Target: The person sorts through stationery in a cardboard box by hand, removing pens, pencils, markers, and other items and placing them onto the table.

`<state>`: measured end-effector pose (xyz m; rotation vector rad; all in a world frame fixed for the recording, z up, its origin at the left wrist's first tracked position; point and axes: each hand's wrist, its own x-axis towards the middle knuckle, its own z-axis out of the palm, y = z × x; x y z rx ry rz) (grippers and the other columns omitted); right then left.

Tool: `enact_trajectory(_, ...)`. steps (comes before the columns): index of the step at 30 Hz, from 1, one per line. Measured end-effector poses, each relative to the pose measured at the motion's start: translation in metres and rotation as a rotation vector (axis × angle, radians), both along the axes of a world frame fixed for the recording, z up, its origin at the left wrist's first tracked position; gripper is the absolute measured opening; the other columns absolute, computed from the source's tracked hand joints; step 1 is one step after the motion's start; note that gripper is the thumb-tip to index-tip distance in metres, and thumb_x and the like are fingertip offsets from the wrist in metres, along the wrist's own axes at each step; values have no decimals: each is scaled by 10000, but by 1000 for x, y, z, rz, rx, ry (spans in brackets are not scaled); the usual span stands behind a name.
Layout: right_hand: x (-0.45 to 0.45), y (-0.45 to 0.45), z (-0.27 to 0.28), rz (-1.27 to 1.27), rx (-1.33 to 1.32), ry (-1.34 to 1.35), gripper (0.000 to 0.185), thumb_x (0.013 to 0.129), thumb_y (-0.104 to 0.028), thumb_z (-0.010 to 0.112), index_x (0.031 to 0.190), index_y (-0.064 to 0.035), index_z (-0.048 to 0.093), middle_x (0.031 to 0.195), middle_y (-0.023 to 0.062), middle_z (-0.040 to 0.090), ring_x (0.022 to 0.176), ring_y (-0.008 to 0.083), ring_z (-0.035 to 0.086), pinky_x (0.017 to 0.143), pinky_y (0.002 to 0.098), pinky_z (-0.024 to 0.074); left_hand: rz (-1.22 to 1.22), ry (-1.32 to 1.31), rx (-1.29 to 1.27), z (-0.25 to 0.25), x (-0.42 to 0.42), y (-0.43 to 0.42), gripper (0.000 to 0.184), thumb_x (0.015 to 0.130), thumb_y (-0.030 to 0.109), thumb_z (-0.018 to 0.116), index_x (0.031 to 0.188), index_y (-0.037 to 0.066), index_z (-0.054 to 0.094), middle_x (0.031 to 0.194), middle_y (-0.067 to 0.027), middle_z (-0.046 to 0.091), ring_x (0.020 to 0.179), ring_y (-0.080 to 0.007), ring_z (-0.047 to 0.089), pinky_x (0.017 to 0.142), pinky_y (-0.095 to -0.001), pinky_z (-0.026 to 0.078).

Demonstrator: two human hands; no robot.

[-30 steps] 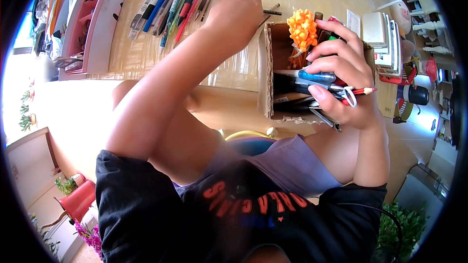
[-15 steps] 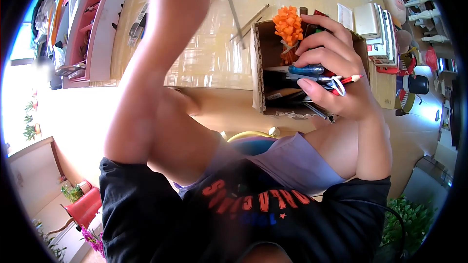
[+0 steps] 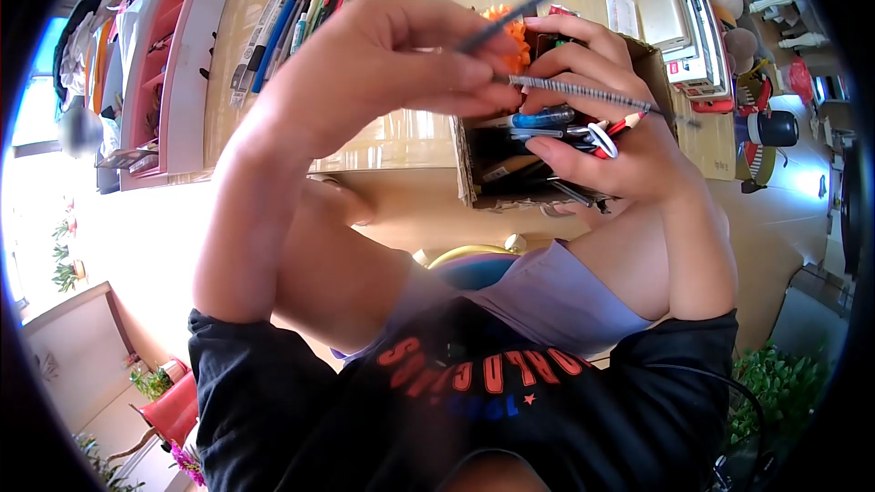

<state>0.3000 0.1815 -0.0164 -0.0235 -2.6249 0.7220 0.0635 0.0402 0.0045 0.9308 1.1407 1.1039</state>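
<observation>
My left hand (image 3: 401, 64) is closed on two thin pens, a dark one (image 3: 510, 20) and a patterned one (image 3: 583, 91), both blurred by motion. They stick out to the right over a cardboard box (image 3: 462, 159). At the box's right side my right hand (image 3: 620, 118) curls its fingers round a bunch of pens and pencils, among them a blue pen (image 3: 544, 117) and a red pencil (image 3: 629, 122). An orange flower-like thing (image 3: 517, 46) stands in the box, partly hidden by my left hand.
Several pens and markers (image 3: 271, 36) lie in a row at the left of the table (image 3: 383, 141). Beyond them is a pink and white rack (image 3: 187, 73). Stacked books (image 3: 697, 46) stand right of the box, near a black-capped container (image 3: 777, 128).
My left hand lifted away from the table beside the box, then came back over the box's left side with the two pens. The box and my right hand have shifted slightly left in view.
</observation>
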Motion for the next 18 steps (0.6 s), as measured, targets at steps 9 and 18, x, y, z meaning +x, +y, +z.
enact_trajectory(9, 3, 7, -3, 30, -1, -68, 647, 779, -644, 846, 982, -34, 769, 1136, 64, 676, 1447, 377, 475, 1219, 566, 328, -111, 554, -35, 3, 24, -13, 185, 883, -11, 816, 1064, -16, 778, 946, -50, 799, 898, -103, 721, 844, -291, 572)
enact_trajectory(18, 5, 6, -3, 10, -81, -72, 455, 791, -470, 924, 986, -89, 771, 1178, 9, 685, 1469, 336, 441, 1188, 492, 351, -188, 715, -72, 11, 14, -21, 275, 908, 8, 789, 1182, -5, 787, 979, -63, 809, 864, -92, 695, 803, -284, 561)
